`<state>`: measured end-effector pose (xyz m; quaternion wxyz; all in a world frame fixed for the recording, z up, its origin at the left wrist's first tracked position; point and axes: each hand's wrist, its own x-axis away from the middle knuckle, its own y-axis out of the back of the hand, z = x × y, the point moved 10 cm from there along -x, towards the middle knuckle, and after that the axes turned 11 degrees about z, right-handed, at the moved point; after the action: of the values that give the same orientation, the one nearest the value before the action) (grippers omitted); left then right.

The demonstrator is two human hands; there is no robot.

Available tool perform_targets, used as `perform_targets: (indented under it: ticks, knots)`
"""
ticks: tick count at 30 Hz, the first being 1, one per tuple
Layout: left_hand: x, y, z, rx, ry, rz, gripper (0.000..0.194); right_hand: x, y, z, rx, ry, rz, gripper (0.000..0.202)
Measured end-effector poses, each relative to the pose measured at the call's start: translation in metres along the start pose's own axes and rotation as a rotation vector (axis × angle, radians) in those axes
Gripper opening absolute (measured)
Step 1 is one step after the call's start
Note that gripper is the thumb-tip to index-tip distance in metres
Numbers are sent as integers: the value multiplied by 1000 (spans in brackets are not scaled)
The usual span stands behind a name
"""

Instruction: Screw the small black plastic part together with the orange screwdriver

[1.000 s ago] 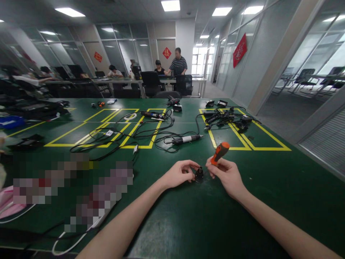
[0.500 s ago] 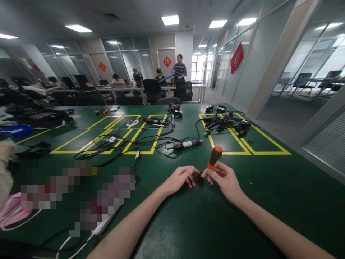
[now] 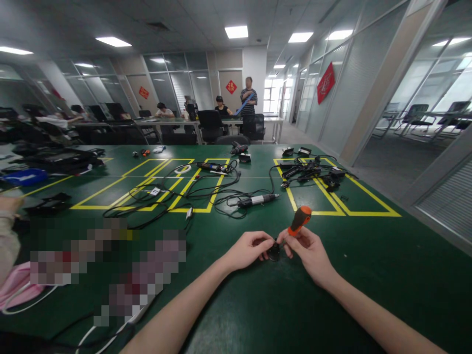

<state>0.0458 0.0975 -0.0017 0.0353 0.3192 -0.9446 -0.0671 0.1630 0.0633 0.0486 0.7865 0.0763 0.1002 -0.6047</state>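
Low on the green table sits a small round black part [image 3: 274, 251], between my two hands. My left hand [image 3: 254, 247] is closed at its left side, thumb and fingers gripping its upper edge. In my right hand [image 3: 308, 247] is a screwdriver [image 3: 300, 220] with an orange and black handle, which sticks up and leans to the right. The right fingertips also come close to the black part's top; whether they touch it I cannot tell. The screwdriver's shaft and tip are hidden by the fingers.
Beyond my hands lies a grey and black electric screwdriver [image 3: 258, 200] with coiled cables. A heap of black cabled devices [image 3: 309, 169] is at the back right, near a power drill [image 3: 239, 148]. At far left are a blue tray [image 3: 25, 176] and another person's sleeve [image 3: 6, 246].
The screwdriver handle has tilted further right. My left thumb and fingers have drawn in onto the black part. The view has shifted slightly.
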Motion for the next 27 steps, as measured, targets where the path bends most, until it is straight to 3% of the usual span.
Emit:
perform_targets:
  ticks: [8, 14, 21, 27]
  knots:
    - [1, 0, 2, -2, 10, 12, 44, 0, -9, 0, -56, 9, 89, 30]
    - [1, 0, 2, -7, 18, 11, 41, 1, -6, -2, -45, 3, 31, 25]
    - [2, -1, 1, 0, 24, 9, 40, 2, -7, 1, -62, 20, 72, 20]
    - [2, 0, 2, -4, 44, 4, 38, 2, 2, -2, -23, -3, -22, 20]
